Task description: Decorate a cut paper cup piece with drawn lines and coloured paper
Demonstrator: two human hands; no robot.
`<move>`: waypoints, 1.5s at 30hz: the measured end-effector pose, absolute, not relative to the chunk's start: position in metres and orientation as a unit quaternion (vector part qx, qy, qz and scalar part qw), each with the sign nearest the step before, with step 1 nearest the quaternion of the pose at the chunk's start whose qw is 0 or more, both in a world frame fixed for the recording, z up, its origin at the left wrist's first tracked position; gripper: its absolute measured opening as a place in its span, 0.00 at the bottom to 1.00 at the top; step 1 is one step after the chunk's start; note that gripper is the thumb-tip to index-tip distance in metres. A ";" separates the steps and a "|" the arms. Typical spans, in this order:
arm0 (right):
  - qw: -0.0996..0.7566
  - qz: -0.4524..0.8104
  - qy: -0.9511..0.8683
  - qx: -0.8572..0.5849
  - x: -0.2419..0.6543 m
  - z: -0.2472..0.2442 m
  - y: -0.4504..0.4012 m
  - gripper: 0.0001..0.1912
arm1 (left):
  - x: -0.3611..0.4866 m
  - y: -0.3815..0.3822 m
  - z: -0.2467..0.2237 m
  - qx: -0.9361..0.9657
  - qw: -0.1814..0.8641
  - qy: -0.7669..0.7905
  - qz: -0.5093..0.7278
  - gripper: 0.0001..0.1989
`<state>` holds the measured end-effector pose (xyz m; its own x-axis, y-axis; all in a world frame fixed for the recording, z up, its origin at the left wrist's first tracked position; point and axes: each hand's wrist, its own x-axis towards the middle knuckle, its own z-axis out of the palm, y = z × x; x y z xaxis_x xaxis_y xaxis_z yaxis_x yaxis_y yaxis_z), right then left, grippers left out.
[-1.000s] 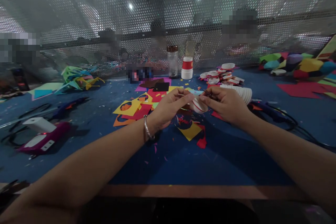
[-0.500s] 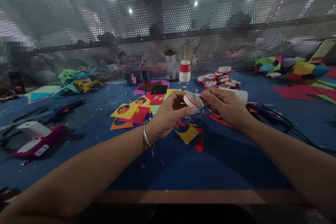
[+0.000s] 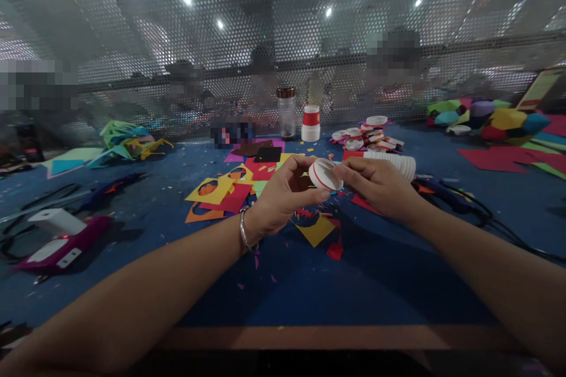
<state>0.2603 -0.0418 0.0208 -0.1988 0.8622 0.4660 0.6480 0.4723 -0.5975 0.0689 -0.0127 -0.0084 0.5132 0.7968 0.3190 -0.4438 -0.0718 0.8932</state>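
Between the thumb and fingers of my left hand (image 3: 283,194) is a short cut-off paper cup bottom (image 3: 326,175), white with a red stripe, tilted so its inside faces right and toward me. My right hand (image 3: 378,182) is closed, thumb and fingertips pinching at the cup piece's right rim. Just beyond the right hand lies a stack of paper cups (image 3: 400,164) on its side. Under the hands are paper scraps, among them a yellow sheet (image 3: 316,230) with a curved cut-out and a crumpled red scrap (image 3: 335,247).
Coloured paper sheets (image 3: 212,189) with round holes lie left of centre. Behind stand a glass bottle (image 3: 286,115) and upright paper cups (image 3: 311,123), with a pile of cut cup pieces (image 3: 369,135) to the right. A purple power strip (image 3: 66,247) and cables are at left.
My right hand has moved slightly left and its fingertips now meet the rim of the cup piece. The cup piece has turned so more of its inside shows.
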 end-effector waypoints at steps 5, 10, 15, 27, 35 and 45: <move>0.389 0.131 -0.762 -0.502 0.261 0.022 -0.044 0.33 | 0.068 -0.013 -0.007 0.565 0.666 0.154 0.462 0.24; 0.393 0.118 -0.766 -0.495 0.261 0.023 -0.045 0.33 | 0.067 -0.014 -0.006 0.567 0.666 0.157 0.459 0.24; 0.389 0.107 -0.774 -0.489 0.262 0.025 -0.046 0.33 | 0.066 -0.012 -0.006 0.569 0.666 0.154 0.457 0.25; 0.360 0.107 -0.790 -0.484 0.266 0.024 -0.043 0.32 | 0.058 -0.003 0.002 0.527 0.726 0.148 0.415 0.19; 0.362 0.109 -0.790 -0.482 0.265 0.022 -0.043 0.30 | 0.058 -0.002 0.004 0.511 0.744 0.140 0.408 0.15; 0.366 0.090 -0.794 -0.477 0.265 0.018 -0.044 0.27 | 0.057 -0.004 0.006 0.512 0.756 0.137 0.384 0.14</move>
